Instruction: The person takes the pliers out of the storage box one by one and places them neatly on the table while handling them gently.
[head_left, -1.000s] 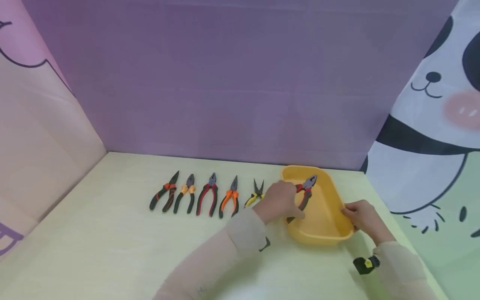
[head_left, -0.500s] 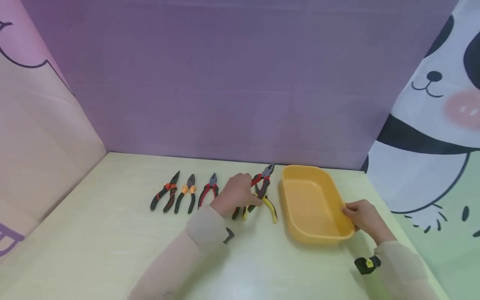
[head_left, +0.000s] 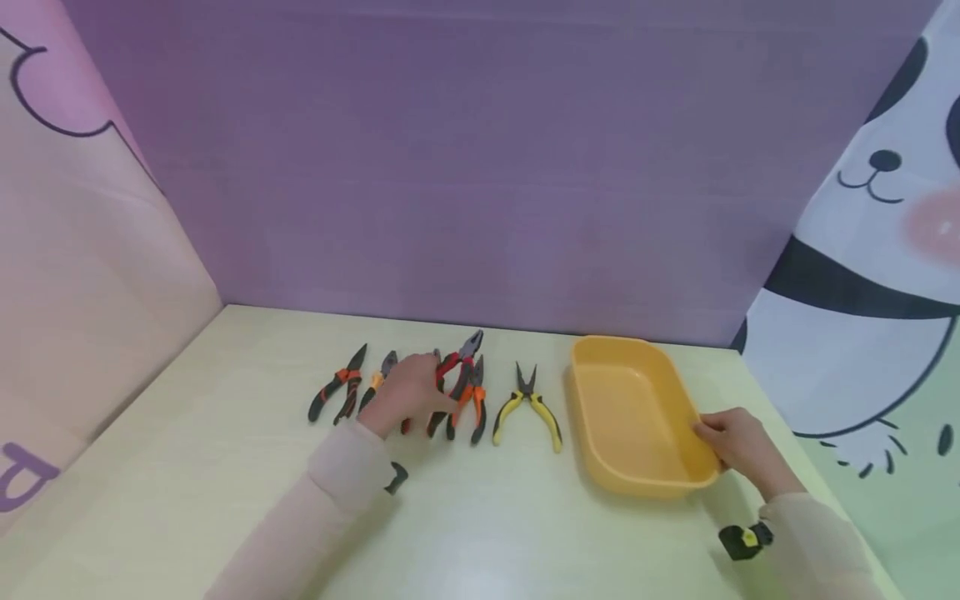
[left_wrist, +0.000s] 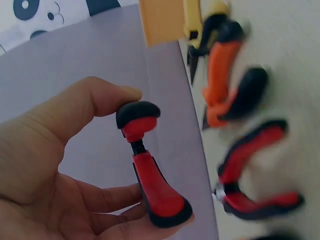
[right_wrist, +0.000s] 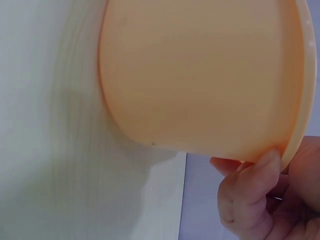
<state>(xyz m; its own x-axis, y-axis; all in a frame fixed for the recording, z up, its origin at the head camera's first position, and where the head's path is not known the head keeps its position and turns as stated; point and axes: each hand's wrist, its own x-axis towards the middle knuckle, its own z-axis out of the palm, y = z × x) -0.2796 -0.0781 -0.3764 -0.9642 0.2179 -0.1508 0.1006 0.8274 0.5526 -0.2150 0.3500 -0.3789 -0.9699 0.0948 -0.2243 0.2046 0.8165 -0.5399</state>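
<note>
My left hand [head_left: 405,390] grips combination pliers [head_left: 469,347] with red-and-black handles, held over the row of tools. In the left wrist view, the thumb is on one handle of these pliers [left_wrist: 159,187] and the fingers are on the other. Beneath the hand lie a second red-and-black pair of pliers [left_wrist: 232,172] and, partly hidden, pliers with peach-and-black handles [head_left: 388,364]. Close on the right are orange-and-black pliers [head_left: 478,396]. My right hand [head_left: 742,446] pinches the right rim of a yellow plastic tray [head_left: 633,425], thumb and fingers on either side of the rim.
Long-nose pliers with yellow handles [head_left: 527,402] lie between the row and the tray. At the row's left end are black-and-orange pliers [head_left: 347,383]. A purple backdrop [head_left: 495,167] rises behind the pale table [head_left: 480,533], with printed panels at both sides.
My left hand has carried the red-and-black pliers leftward out of the tray, past the yellow-handled pliers, to above the row. My right hand stays on the tray rim. The view has shifted slightly.
</note>
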